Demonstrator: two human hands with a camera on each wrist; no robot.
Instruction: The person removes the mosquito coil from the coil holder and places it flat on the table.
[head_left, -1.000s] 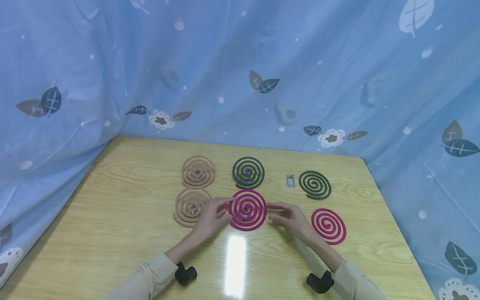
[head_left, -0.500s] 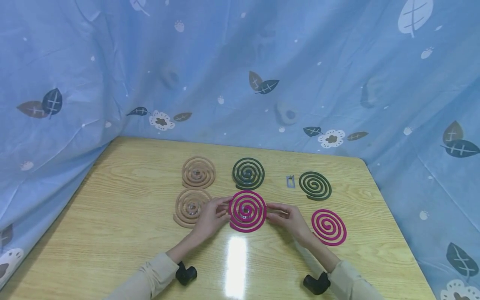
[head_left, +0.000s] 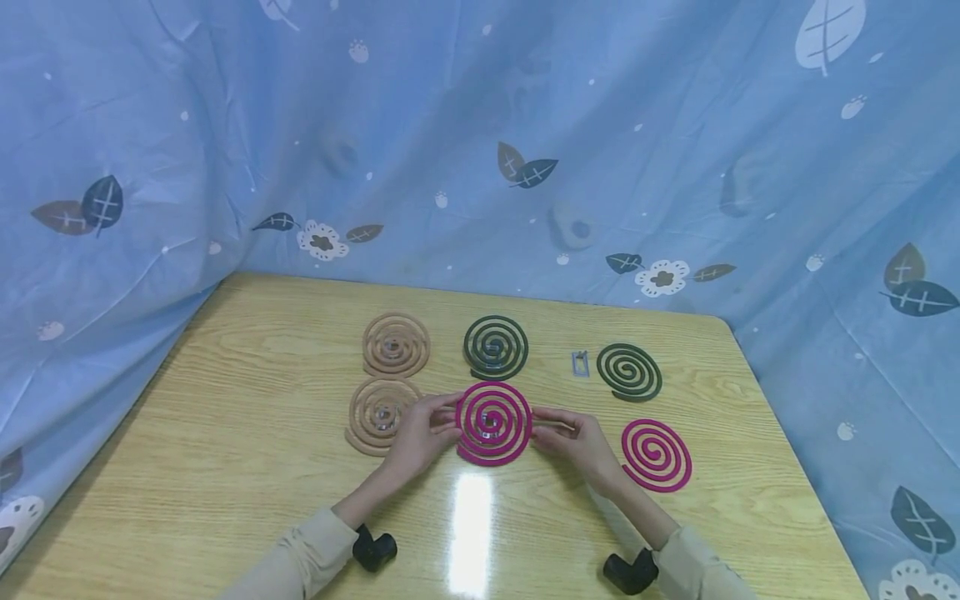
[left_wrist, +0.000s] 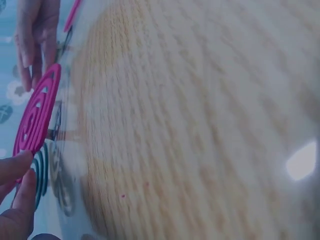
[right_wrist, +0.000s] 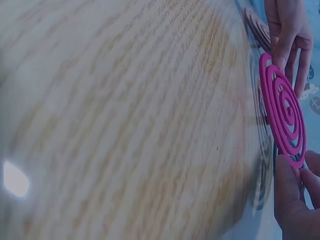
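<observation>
A magenta mosquito coil (head_left: 492,421) lies roughly level over a small metal stand (head_left: 489,434), whose parts show through the gaps of the spiral. My left hand (head_left: 414,433) pinches its left edge between thumb and fingers. At the opposite edge my right hand (head_left: 588,454) pinches it likewise, thumb and fingertips on the rim. In the left wrist view the coil (left_wrist: 41,112) is seen nearly edge-on, raised above the tabletop. Just behind it, a dark green coil (head_left: 497,347) sits on a stand. A tan coil (head_left: 367,425) on its stand is partly covered by my left hand.
Farther back at left, another tan coil (head_left: 397,345) rests on a stand. To the right lie a bare metal stand (head_left: 581,364), a dark green coil (head_left: 630,372) and a second magenta coil (head_left: 656,455), on the wooden table (head_left: 247,400). Blue patterned cloth (head_left: 420,150) hangs behind.
My right fingers have moved in from beside the magenta coil's edge to pinch it. The coil has shifted very slightly toward me; the left hand stays on its edge.
</observation>
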